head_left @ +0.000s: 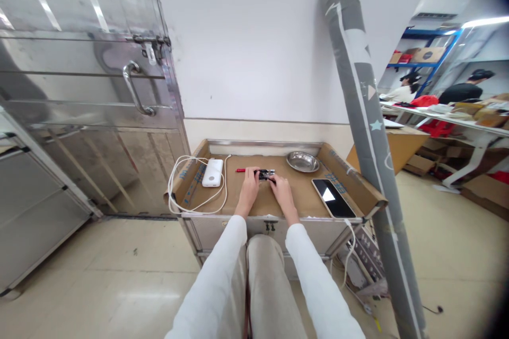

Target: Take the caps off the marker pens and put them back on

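A small black object (265,174) with metal parts lies on the cardboard-covered table (278,201) in front of me. My left hand (249,183) is closed on its left end and my right hand (280,186) pinches its right end. A red-handled tool (240,170) lies just left of my left hand, pointing toward the object. The object is too small to name.
A white power bank (212,172) with a looped white cable (178,190) lies at the left. A metal dish (303,161) sits at the back right, a phone (333,197) at the right. A rolled grey mat (363,116) leans by the table. Two people sit at benches far right.
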The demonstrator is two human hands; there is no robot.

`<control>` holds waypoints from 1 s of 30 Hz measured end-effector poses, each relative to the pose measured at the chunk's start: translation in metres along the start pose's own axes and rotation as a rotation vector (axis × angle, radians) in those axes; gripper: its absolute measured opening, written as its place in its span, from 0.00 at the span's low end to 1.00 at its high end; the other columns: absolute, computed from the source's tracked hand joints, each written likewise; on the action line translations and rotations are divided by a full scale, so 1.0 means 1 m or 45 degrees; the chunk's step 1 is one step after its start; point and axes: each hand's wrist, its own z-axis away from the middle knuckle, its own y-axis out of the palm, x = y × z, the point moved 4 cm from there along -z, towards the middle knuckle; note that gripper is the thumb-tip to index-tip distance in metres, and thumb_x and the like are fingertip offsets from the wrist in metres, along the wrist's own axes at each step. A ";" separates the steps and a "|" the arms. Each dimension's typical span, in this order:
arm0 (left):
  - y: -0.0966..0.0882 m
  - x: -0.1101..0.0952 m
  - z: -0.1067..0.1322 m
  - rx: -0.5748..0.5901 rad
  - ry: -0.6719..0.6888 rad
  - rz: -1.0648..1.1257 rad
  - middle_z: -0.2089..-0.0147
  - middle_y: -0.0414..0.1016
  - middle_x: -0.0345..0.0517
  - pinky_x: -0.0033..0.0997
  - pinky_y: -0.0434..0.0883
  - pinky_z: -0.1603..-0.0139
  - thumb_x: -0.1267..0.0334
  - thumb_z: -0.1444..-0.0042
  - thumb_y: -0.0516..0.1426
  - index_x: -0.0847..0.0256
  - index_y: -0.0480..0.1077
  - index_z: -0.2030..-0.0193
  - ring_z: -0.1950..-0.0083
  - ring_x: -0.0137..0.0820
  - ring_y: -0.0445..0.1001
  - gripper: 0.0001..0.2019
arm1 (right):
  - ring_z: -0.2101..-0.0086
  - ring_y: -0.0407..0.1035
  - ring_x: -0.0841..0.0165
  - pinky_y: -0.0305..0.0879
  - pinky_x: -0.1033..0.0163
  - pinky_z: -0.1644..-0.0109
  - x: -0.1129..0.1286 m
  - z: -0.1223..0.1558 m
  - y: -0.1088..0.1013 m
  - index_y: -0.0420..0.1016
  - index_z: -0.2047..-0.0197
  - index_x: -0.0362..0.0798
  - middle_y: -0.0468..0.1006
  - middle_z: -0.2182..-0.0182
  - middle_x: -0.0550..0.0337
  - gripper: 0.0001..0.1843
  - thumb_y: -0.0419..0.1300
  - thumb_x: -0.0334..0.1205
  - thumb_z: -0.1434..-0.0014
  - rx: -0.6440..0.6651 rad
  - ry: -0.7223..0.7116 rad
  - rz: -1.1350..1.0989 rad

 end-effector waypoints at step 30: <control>0.020 0.006 0.004 0.589 0.059 -0.183 0.59 0.71 0.45 0.36 0.67 0.53 0.72 0.42 0.53 0.59 0.66 0.63 0.55 0.34 0.70 0.05 | 0.61 0.66 0.63 0.56 0.60 0.55 0.004 0.000 -0.014 0.73 0.55 0.45 0.75 0.63 0.49 0.21 0.40 0.42 0.33 -0.196 0.061 0.201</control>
